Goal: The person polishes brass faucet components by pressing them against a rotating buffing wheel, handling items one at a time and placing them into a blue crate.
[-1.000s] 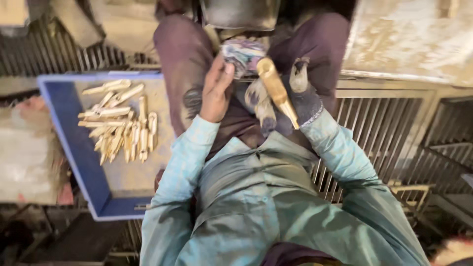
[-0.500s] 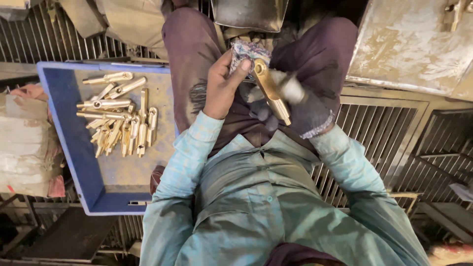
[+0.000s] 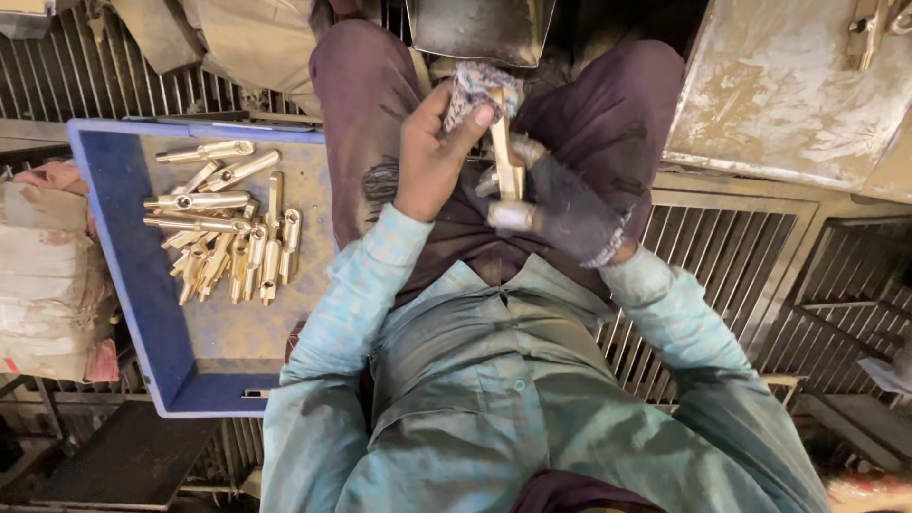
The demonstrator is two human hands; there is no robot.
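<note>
My right hand (image 3: 560, 204), in a dark worn glove, grips a long brass fitting (image 3: 506, 157) that stands nearly upright over my lap. My left hand (image 3: 432, 157), bare, pinches a patterned rag (image 3: 475, 87) against the top of that fitting. Both hands sit between my knees, above dark purple trousers. To my left a blue tray (image 3: 133, 275) holds a pile of several similar brass fittings (image 3: 228, 237). The lower end of the held fitting is covered by the gloved fingers.
A dark metal bin (image 3: 480, 28) stands just beyond my knees. A dusty metal sheet (image 3: 788, 95) lies at the upper right. Metal grating (image 3: 722, 256) runs under and around me. Worn cardboard bundles (image 3: 47, 285) sit left of the tray.
The brass fitting has swung from a slant to nearly upright. My left hand has moved the rag up onto its top end, and both hands have shifted slightly away from my body.
</note>
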